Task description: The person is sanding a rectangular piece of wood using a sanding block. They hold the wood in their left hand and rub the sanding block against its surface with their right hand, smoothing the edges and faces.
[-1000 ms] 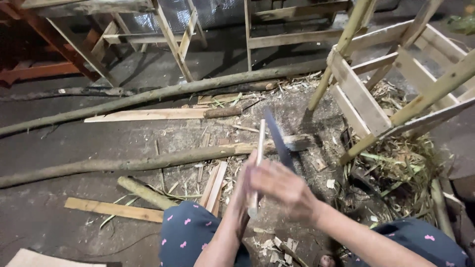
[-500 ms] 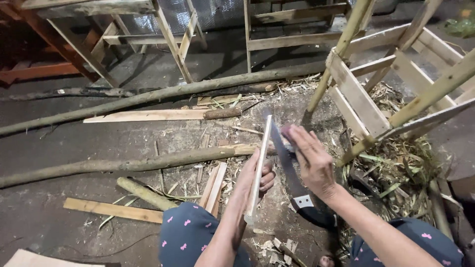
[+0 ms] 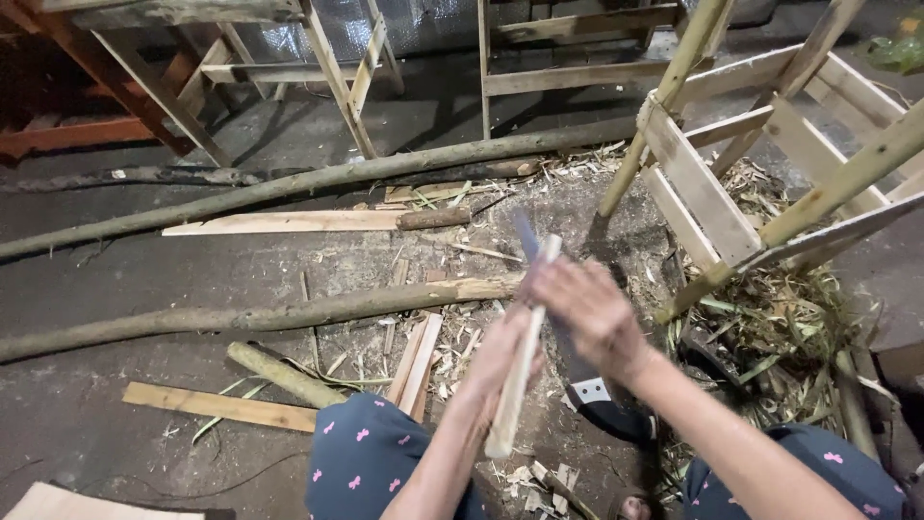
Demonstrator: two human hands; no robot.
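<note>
Pale wood strip against upright blade, held above my knees.

My left grip [image 3: 502, 358] closes round a thin, pale, squared wood strip [image 3: 521, 361], tilted, its upper end by the blade [image 3: 526, 236], its lower end free. The blade is dark and toothed, standing point-up from a black handle [image 3: 608, 409] near the floor. My right grip [image 3: 582, 310], blurred, lies over strip and blade.

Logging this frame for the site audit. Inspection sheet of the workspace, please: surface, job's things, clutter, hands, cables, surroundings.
Surface: dark dirt floor.
Job's things: pale split wooden stick; dark-handled blade beside it, upright.
Clutter: wood chips, flat plank, long rough poles, green husks.
Hands: left hand grips the stick; right hand over the blade, blurred.
Cables: nothing seen.
Surroundings: pale wooden slatted frames.
</note>
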